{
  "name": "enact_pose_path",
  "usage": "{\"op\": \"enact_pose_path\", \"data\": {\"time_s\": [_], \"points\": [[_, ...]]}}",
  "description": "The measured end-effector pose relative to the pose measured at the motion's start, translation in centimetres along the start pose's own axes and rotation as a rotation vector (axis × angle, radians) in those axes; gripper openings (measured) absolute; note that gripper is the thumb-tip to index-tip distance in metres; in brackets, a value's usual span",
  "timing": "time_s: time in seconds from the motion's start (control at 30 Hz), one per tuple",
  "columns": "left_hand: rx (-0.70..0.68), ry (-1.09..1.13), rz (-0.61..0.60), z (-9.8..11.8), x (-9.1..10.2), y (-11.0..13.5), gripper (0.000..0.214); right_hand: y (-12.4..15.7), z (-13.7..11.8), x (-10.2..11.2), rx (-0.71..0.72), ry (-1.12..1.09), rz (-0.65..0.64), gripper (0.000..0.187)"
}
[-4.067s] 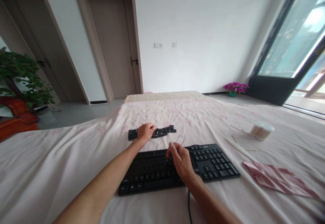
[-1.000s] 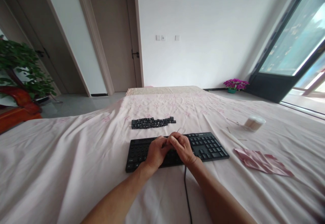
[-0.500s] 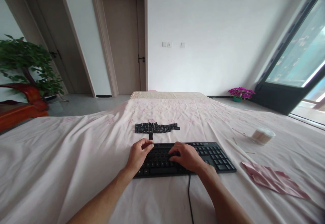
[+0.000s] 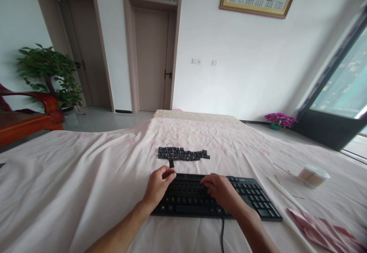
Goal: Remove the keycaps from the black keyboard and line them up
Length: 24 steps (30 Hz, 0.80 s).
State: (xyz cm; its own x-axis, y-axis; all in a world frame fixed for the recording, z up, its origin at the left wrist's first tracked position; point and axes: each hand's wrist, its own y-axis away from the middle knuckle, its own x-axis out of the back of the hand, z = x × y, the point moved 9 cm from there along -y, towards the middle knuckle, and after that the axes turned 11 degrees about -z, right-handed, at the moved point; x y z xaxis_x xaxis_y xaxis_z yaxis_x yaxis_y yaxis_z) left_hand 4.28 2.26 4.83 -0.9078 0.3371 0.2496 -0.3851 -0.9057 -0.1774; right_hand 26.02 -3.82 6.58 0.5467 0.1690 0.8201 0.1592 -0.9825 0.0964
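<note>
A black keyboard [image 4: 195, 209] lies on the cloth in front of me, with a bare stretch of key posts in its upper left part. My left hand [image 4: 159, 184] is at its upper left edge, thumb and fingers pinched on a small flat black tool [image 4: 171, 163] that points away from me. The tool's kind is not clear. My right hand [image 4: 222, 190] is over the middle of the keyboard, fingers bent down and together against the key area; whatever they hold is hidden. Beyond the keyboard lie several loose black keycaps [image 4: 183, 154] in a rough cluster.
A pink floral cloth [image 4: 114, 168] covers the table. To the right are a round container of cotton swabs [image 4: 314, 176], a few loose swabs [image 4: 282, 168] and a crumpled pink cloth [image 4: 323, 230]. The keyboard's cable [image 4: 223, 234] runs toward me.
The camera has tilted up, so everything sits lower in view. My right hand has shifted slightly right along the keys; my left hand still pinches the black tool.
</note>
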Motion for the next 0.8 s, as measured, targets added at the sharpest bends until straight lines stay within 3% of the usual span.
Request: {"op": "enact_pose_path", "data": {"time_s": [0.17, 0.33, 0.43, 0.53, 0.67, 0.8], "points": [[0.02, -0.007, -0.003, -0.1, 0.1, -0.1, 0.022, -1.7, 2.7, -1.7, -0.104, -0.461, -0.043, 0.022], [0.019, -0.006, -0.007, -0.1, 0.1, -0.1, 0.021, -4.8, 2.1, 0.0, -0.05, -0.617, 0.081, 0.021], [0.03, 0.002, -0.008, 0.0, 0.1, -0.1, 0.021, -8.4, 1.7, 2.0, -0.021, -0.556, 0.152, 0.022], [0.03, 0.011, -0.011, 0.1, 0.1, -0.1, 0.02, -12.5, 1.6, 3.5, -0.019, -0.31, 0.164, 0.026], [0.046, 0.008, -0.01, -0.1, 0.1, -0.1, 0.02, -17.2, 2.5, 3.8, -0.046, -0.247, 0.139, 0.027], [0.056, -0.004, -0.006, -0.4, 0.2, -0.3, 0.019, -20.1, 3.2, 3.4, -0.083, -0.146, 0.117, 0.024]]}}
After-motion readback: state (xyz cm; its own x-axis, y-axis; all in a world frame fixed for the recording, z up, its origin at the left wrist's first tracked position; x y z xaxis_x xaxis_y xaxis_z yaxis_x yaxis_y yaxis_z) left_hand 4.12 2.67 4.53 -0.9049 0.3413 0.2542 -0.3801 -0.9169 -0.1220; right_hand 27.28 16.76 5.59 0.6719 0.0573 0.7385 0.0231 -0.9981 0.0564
